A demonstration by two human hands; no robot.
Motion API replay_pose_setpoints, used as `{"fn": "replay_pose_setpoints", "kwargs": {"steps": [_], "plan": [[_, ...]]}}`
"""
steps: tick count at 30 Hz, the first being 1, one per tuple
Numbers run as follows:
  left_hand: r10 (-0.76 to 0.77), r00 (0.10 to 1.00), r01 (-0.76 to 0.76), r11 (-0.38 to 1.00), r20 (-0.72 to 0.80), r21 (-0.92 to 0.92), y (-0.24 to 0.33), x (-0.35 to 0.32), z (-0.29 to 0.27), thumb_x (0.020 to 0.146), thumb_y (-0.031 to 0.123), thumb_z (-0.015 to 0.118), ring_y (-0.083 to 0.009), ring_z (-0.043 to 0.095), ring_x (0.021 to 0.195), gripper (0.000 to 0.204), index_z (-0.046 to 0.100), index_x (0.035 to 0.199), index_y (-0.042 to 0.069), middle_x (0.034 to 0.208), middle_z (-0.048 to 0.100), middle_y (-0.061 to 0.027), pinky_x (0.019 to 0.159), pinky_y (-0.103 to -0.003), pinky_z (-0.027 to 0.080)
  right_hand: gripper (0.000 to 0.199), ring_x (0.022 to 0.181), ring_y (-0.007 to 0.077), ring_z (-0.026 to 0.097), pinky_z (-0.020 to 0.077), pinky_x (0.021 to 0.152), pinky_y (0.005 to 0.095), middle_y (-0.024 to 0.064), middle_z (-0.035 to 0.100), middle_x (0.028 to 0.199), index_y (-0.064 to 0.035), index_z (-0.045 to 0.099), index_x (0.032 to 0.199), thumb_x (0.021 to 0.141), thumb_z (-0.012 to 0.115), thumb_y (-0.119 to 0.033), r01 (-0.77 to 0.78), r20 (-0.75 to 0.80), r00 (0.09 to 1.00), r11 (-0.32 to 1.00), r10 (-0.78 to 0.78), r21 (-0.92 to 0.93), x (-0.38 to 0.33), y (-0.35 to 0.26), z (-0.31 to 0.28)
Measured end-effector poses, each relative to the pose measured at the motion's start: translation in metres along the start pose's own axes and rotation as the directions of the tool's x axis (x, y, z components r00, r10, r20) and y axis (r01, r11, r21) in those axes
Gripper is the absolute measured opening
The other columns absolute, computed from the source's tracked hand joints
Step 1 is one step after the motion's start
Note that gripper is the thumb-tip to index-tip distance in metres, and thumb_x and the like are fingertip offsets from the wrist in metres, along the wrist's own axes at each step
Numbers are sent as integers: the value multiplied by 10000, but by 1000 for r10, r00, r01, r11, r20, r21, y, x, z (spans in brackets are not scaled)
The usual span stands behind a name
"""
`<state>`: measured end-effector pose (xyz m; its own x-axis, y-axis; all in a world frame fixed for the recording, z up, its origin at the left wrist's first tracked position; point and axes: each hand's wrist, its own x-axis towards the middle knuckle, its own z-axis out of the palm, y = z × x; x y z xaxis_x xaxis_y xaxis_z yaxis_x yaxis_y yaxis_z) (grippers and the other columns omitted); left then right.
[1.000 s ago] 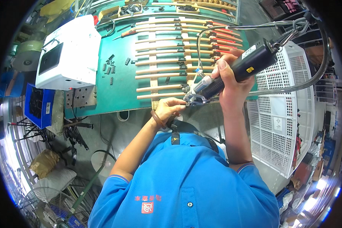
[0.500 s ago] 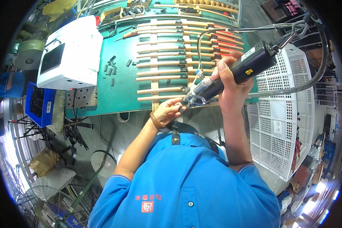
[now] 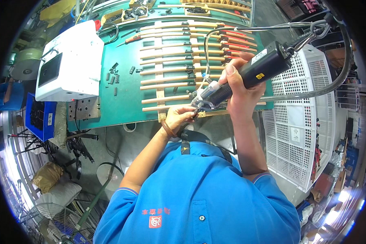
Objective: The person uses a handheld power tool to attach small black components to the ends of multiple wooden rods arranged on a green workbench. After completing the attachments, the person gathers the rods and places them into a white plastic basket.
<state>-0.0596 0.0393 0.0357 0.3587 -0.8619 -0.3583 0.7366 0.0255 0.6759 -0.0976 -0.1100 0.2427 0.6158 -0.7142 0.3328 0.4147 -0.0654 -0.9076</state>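
My right hand [image 3: 239, 87] grips a black powered screwdriver [image 3: 252, 71] with a hose and cable at its back end; its tip points down-left at the near edge of a green bench top [image 3: 126, 91]. My left hand [image 3: 182, 116] pinches a small part right under the tool tip, beside the nearest of several wooden slats [image 3: 173, 73] laid in rows on a jig. Some slats carry black clips and red ends.
A white box-shaped machine [image 3: 71, 61] stands on the bench's left end. A white perforated plastic crate [image 3: 303, 118] is to my right. A blue bin [image 3: 38, 118], cables and a fan lie on the floor at left.
The screwdriver has tilted slightly and its tip has moved a little down toward my left hand; my left hand stays at the front slat.
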Motion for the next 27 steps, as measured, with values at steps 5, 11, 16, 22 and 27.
{"fn": "replay_pose_setpoints", "kwargs": {"steps": [5, 11, 16, 22, 27], "plan": [[48, 997, -55, 990, 60, 128, -2, 6, -5, 860, 29, 626, -168, 662, 846, 180, 645, 1037, 0, 961, 683, -114, 726, -275, 547, 377, 577, 118, 554, 467, 559, 239, 66, 575, 727, 22, 444, 1155, 811, 597, 42, 10, -3, 1000, 1000, -10, -17, 2, 1, -2], [19, 988, -35, 994, 156, 101, 1, 3, -8, 868, 37, 623, -173, 657, 873, 201, 636, 1065, -2, 963, 681, -110, 742, -279, 539, 393, 583, 119, 558, 475, 564, 246, 69, 580, 748, 16, 439, 1166, 801, 576, 64, 23, 8, 1000, 999, -23, -28, 0, -1, -2], [-21, 987, 13, 999, 156, 53, -1, -2, -12, 874, 52, 620, -162, 647, 860, 198, 638, 1062, -7, 951, 669, -104, 726, -265, 526, 400, 601, 122, 564, 479, 575, 254, 72, 581, 768, 17, 434, 1167, 791, 553, 82, 25, 17, 1000, 999, -24, -45, -7, -5, 5], [-146, 987, 154, 977, 66, -145, 5, -3, -6, 863, 70, 648, -172, 634, 909, 317, 571, 1164, 6, 1074, 634, -91, 710, -238, 519, 409, 589, 123, 549, 470, 567, 254, 67, 570, 773, 3, 428, 1175, 794, 560, 71, 63, 9, 998, 998, -63, -29, -4, 2, 0], [-146, 981, 168, 969, 130, -180, -18, -21, -40, 821, 80, 702, -144, 623, 868, 295, 553, 1068, 22, 1155, 594, -132, 600, -186, 477, 384, 585, 120, 544, 467, 610, 254, 62, 561, 753, 17, 438, 1153, 792, 562, 65, 29, -35, 999, 999, -30, -23, -1, -3, 0]]}}
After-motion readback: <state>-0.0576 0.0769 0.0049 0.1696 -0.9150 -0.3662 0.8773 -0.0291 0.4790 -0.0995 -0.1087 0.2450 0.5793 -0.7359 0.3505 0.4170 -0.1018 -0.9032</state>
